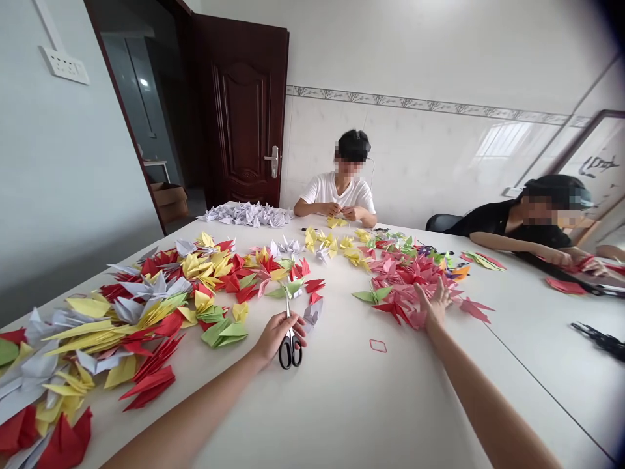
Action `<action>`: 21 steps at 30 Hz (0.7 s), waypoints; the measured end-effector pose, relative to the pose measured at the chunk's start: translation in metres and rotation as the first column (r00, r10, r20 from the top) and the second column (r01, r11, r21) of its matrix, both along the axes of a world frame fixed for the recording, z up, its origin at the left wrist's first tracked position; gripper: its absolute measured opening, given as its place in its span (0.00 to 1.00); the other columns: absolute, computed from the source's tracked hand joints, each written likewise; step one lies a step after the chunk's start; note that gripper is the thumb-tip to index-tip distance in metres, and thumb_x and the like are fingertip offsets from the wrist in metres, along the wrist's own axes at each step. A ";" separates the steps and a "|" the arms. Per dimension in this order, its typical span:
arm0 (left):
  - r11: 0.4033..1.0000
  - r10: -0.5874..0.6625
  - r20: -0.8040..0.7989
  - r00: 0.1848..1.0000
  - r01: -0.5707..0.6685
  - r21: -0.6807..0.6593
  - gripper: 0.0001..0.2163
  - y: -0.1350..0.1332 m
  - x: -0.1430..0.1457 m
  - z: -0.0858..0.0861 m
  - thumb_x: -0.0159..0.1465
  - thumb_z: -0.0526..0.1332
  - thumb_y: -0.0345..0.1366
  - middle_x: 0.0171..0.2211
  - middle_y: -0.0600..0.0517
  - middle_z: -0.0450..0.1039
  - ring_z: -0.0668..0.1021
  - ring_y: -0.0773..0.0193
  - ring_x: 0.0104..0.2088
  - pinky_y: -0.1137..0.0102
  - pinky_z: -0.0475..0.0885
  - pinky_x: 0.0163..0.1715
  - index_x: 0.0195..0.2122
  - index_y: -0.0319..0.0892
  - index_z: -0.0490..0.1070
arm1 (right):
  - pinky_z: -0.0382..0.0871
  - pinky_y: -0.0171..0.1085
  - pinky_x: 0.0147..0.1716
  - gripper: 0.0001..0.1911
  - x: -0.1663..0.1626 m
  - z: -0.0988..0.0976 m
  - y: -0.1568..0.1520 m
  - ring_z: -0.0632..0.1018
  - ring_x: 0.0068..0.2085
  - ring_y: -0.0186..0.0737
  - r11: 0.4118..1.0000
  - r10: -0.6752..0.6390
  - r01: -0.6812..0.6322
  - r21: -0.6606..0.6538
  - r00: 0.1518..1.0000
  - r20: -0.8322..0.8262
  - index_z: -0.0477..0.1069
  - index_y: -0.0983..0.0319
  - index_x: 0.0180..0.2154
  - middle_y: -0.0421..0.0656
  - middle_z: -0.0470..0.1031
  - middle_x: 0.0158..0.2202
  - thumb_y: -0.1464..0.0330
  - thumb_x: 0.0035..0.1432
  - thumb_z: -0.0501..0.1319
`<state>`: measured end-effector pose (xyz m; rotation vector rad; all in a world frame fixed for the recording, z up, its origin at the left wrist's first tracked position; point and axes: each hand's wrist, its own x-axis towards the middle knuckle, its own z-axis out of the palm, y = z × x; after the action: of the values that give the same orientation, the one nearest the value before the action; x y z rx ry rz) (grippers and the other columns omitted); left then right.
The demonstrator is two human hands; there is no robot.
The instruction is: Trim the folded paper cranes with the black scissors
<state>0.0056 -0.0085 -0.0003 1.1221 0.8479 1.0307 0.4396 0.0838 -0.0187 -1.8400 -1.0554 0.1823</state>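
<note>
My left hand (277, 335) is closed around a pair of scissors (290, 353) with black handles, its blades pointing away from me toward a green folded paper piece. A pale grey folded paper piece (313, 314) lies just right of those fingers. With its fingers spread, my right hand (433, 307) reaches to the near edge of a heap of pink paper cranes (398, 268), touching or just over them. Red cranes (393, 309) and a green one (372, 295) lie at the heap's left side.
Folded papers in red, yellow, grey and green (122, 326) cover the table's left side. White cranes (247, 213) are heaped at the far left. One person (336, 195) folds yellow paper opposite; another (512, 221) handles red paper at right. A black object (598, 337) lies near the right edge.
</note>
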 end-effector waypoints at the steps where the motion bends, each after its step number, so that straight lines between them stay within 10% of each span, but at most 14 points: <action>1: 1.000 0.002 -0.001 1.000 -0.002 0.001 0.22 0.000 0.000 0.000 0.62 0.62 0.56 0.30 0.48 0.72 0.80 0.58 0.29 0.71 0.71 0.26 0.36 0.38 0.70 | 0.46 0.71 0.60 0.52 -0.006 -0.001 -0.011 0.42 0.69 0.78 0.998 0.059 -0.060 0.028 0.998 0.027 0.39 0.57 0.71 0.55 0.33 0.73 0.37 0.56 0.49; 6: 1.000 0.005 -0.004 1.000 -0.004 0.006 0.22 0.000 0.000 -0.001 0.61 0.62 0.56 0.30 0.48 0.73 0.80 0.58 0.29 0.70 0.71 0.26 0.36 0.38 0.70 | 0.47 0.63 0.63 0.42 -0.042 -0.005 -0.060 0.44 0.71 0.63 0.981 0.060 -0.121 0.153 0.934 0.353 0.40 0.53 0.71 0.49 0.34 0.74 0.46 0.63 0.50; 10: 1.000 0.003 0.006 1.000 -0.003 0.009 0.22 0.001 -0.001 -0.004 0.61 0.63 0.55 0.29 0.48 0.73 0.81 0.57 0.28 0.71 0.71 0.25 0.37 0.37 0.69 | 0.34 0.64 0.65 0.35 -0.066 -0.006 -0.062 0.43 0.72 0.60 0.952 0.207 -0.305 -0.015 0.609 0.766 0.53 0.48 0.68 0.42 0.33 0.74 0.50 0.62 0.54; 15: 1.000 -0.002 0.040 0.999 0.002 0.002 0.24 0.002 0.000 -0.010 0.59 0.64 0.56 0.29 0.48 0.73 0.81 0.57 0.27 0.71 0.71 0.25 0.36 0.37 0.69 | 0.33 0.65 0.65 0.23 -0.079 -0.006 -0.032 0.46 0.72 0.57 0.859 0.422 -0.442 -0.260 0.322 0.847 0.66 0.45 0.62 0.38 0.43 0.73 0.58 0.68 0.49; 21: 1.000 -0.012 0.075 0.997 0.010 0.027 0.26 -0.001 0.001 -0.011 0.57 0.65 0.59 0.27 0.47 0.73 0.80 0.57 0.25 0.70 0.71 0.24 0.34 0.36 0.70 | 0.35 0.74 0.60 0.29 -0.086 -0.003 -0.005 0.41 0.71 0.67 0.967 0.232 -0.238 -0.095 0.660 0.715 0.70 0.51 0.60 0.42 0.39 0.74 0.51 0.65 0.45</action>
<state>0.0066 -0.0093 -0.0109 1.1026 0.7692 1.0712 0.3534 0.0792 -0.0217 -1.7843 -1.8445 -0.4506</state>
